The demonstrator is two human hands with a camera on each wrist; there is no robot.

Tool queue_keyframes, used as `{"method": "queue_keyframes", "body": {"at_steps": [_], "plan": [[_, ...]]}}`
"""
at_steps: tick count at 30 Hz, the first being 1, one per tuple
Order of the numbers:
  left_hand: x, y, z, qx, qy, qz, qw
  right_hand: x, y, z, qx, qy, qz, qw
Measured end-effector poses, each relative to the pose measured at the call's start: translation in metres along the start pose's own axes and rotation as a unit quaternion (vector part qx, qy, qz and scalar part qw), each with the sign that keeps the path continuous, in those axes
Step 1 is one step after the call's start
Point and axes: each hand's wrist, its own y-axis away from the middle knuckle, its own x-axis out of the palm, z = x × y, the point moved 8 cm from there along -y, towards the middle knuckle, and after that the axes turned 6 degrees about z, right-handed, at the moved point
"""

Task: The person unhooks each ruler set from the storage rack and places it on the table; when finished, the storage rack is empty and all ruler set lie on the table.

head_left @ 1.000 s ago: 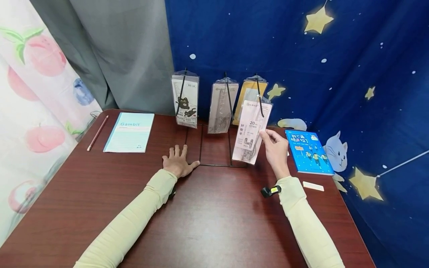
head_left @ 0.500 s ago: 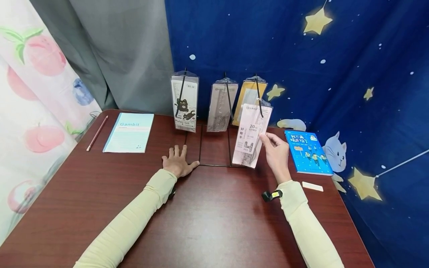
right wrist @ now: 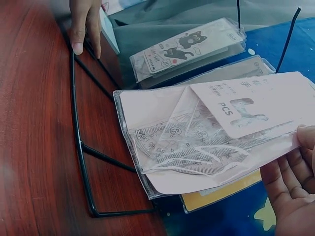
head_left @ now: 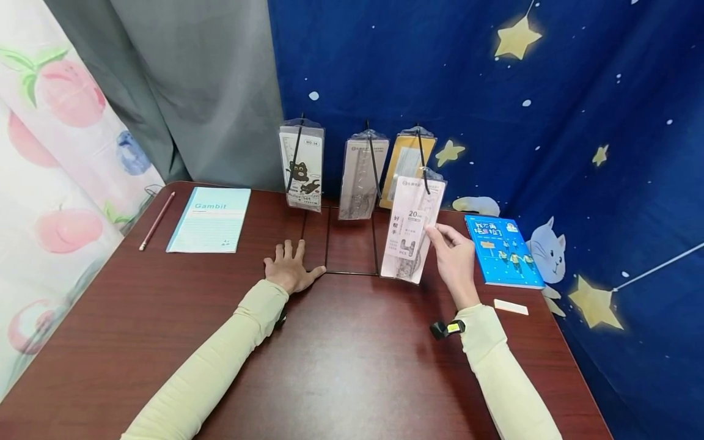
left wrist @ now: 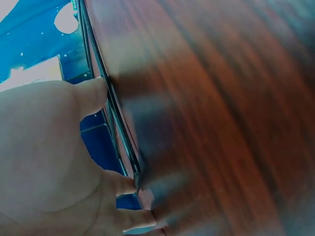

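Note:
My right hand (head_left: 455,260) pinches the right edge of a pink ruler set in a clear sleeve (head_left: 409,232), thumb on the front. A black wire hook's tip overlaps the sleeve's clear top in the head view. A protractor and other clear rulers show through the sleeve (right wrist: 182,142) in the right wrist view. Behind it hangs a yellow-backed pack (head_left: 406,153). To the left hang a greyish-pink ruler pack (head_left: 363,177) and a white cat-print ruler set (head_left: 302,165). My left hand (head_left: 288,269) lies spread on the table, thumb at the wire rack's (head_left: 352,273) front corner.
A Gambit notebook (head_left: 210,220) and a pencil (head_left: 157,221) lie at the left. On the right are a blue book (head_left: 503,250) and a small white strip (head_left: 511,307). Curtains (head_left: 341,55) hang right behind the table's (head_left: 352,366) far edge.
The pink ruler set has come slightly down and toward me in my right hand. The cat-print set rocks a little on its hook. My left hand stays put.

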Motion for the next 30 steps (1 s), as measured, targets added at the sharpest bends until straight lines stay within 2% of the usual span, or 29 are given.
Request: {"method": "queue_keyframes", "body": {"at_steps": [10, 17, 30], "plan": [[0.000, 0.000, 0.000, 0.001, 0.008, -0.001, 1.0000, -0.002, 0.011, 0.001, 0.005, 0.011, 0.014, 0.9998], [0.000, 0.000, -0.001, 0.004, 0.008, -0.003, 1.0000, -0.004, 0.016, 0.002, 0.009, 0.025, 0.009, 0.9996], [0.001, 0.000, -0.002, 0.005, 0.014, 0.005, 0.9999, -0.006, 0.031, 0.000, 0.032, 0.002, 0.008, 0.9995]]}}
